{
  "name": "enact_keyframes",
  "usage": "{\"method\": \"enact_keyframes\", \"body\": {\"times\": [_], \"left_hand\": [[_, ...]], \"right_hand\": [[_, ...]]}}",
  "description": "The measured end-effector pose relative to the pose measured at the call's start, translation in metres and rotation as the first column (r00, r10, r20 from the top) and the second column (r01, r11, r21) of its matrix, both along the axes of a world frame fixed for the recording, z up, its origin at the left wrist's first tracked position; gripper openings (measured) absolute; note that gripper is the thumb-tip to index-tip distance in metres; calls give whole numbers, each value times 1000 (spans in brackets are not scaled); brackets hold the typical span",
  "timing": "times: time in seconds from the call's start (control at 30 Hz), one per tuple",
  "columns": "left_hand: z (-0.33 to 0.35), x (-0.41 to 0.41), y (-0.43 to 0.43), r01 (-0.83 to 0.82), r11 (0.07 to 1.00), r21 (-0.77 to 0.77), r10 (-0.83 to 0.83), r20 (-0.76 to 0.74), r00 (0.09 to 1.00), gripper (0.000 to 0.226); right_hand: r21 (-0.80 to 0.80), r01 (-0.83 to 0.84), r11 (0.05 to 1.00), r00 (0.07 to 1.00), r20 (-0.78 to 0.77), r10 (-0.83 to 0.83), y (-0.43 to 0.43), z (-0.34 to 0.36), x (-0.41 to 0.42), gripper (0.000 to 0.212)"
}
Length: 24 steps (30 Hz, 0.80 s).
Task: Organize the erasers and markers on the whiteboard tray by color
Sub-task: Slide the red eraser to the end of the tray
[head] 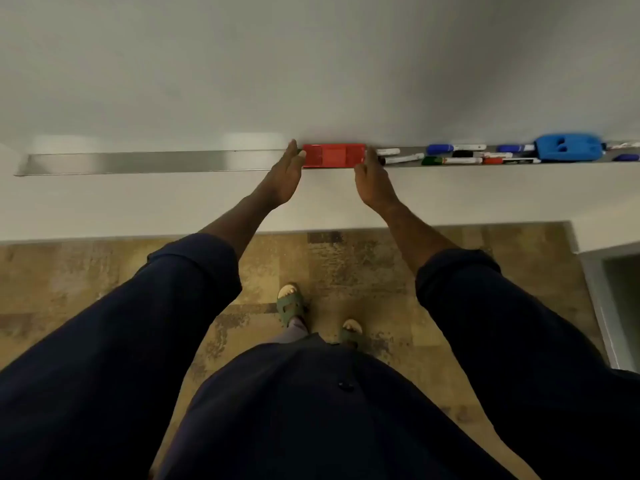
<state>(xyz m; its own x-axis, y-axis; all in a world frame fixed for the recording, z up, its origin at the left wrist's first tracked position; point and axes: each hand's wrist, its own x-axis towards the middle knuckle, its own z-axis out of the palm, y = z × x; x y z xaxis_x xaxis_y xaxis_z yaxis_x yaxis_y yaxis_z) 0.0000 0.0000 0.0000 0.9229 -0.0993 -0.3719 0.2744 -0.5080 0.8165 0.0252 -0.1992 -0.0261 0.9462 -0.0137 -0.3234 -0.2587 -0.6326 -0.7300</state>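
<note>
A red eraser [333, 155] lies on the metal whiteboard tray [138, 162], near its middle. My left hand [285, 174] presses flat against the eraser's left end. My right hand [372, 178] presses against its right end, so both hands clasp it between them. To the right lie several markers: a black one [403, 158], a blue one [453, 147], a green one [450, 161] and a red one [493, 161]. Further right sits a blue eraser [568, 147] on top of markers.
The whiteboard [311, 64] rises behind the tray. The tray's left half is bare metal. Below are a white wall, a brown patterned floor [346, 265] and my feet in green sandals [292, 304]. A doorframe [602, 306] stands at the right.
</note>
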Motion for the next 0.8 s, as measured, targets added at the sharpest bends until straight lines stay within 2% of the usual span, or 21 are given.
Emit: {"method": "enact_keyframes", "body": {"times": [0.17, 0.33, 0.53, 0.63, 0.73, 0.8], "left_hand": [[-5, 17, 12, -59, 996, -66, 53, -85, 995, 69], [-18, 30, 15, 79, 995, -53, -83, -88, 993, 53], [-27, 42, 13, 106, 991, -75, -116, -133, 984, 60], [-26, 43, 7, 76, 988, -134, -94, -130, 987, 62], [-27, 40, 3, 5, 976, -216, -34, -133, 991, 63], [-27, 37, 2, -57, 977, -208, 32, -121, 992, 65]], "right_hand": [[6, 125, 992, 992, -29, -125, 18, 0, 16, 47], [29, 160, 987, 987, -18, -160, 34, -6, 18, 40], [74, 248, 966, 968, 9, -249, 45, -15, 22, 32], [96, 295, 951, 954, 21, -298, 54, -15, 21, 40], [125, 342, 931, 937, 26, -348, 63, -14, 20, 37], [130, 376, 917, 923, 36, -383, 71, -11, 21, 38]]}}
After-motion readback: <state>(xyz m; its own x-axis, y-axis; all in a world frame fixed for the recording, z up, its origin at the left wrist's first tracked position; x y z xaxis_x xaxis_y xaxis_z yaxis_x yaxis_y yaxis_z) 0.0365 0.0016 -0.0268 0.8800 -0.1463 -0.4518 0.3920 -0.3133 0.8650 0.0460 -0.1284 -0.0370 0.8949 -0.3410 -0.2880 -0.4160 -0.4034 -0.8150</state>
